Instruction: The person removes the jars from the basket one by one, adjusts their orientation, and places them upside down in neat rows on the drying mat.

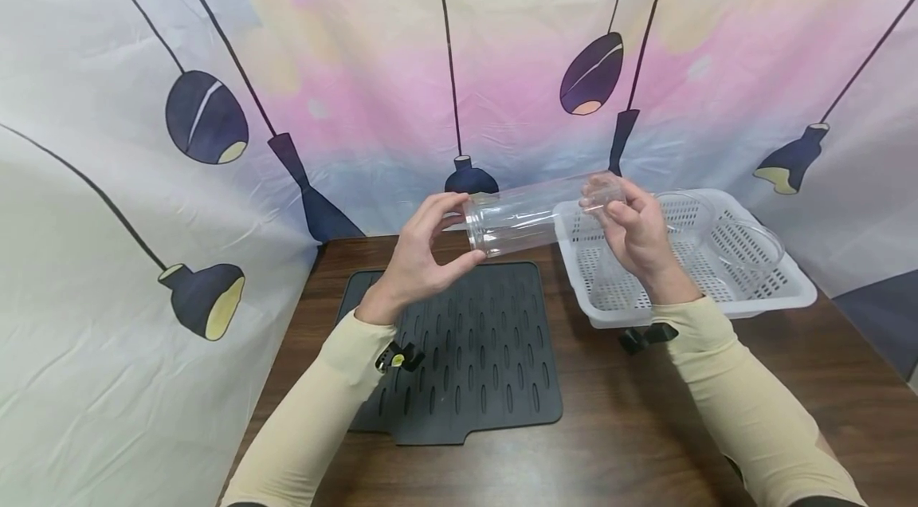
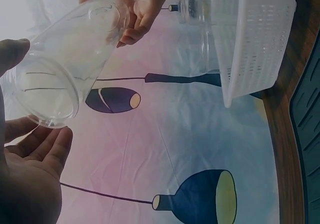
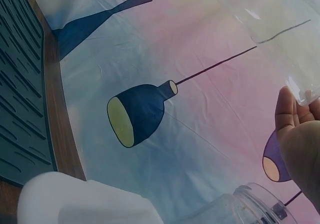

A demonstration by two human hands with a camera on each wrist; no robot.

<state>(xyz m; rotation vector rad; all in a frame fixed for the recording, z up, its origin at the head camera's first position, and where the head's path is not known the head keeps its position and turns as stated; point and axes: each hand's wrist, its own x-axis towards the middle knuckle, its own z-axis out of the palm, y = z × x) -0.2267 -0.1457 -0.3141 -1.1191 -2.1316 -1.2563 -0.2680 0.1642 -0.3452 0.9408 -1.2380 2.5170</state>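
Observation:
A clear, see-through cylindrical jar point(image 1: 519, 214) is held sideways in the air, its ringed mouth toward the left. My left hand point(image 1: 425, 256) grips the mouth end, thumb below and fingers above in the head view. At the base end, my right hand point(image 1: 638, 236) holds the jar with its fingers around the bottom. From the left wrist, the jar point(image 2: 75, 49) slants up from the left hand point(image 2: 37, 164) to the right hand point(image 2: 145, 6). Only part of the jar point(image 3: 280, 39) and the right hand point(image 3: 305, 144) shows in the right wrist view.
A white perforated basket point(image 1: 774, 301) stands on the right of the brown wooden table point(image 1: 595, 419), with clear containers point(image 1: 746, 244) inside. A dark grey ridged mat point(image 1: 466, 355) lies below the left hand. A curtain printed with lamps point(image 1: 387, 37) hangs behind.

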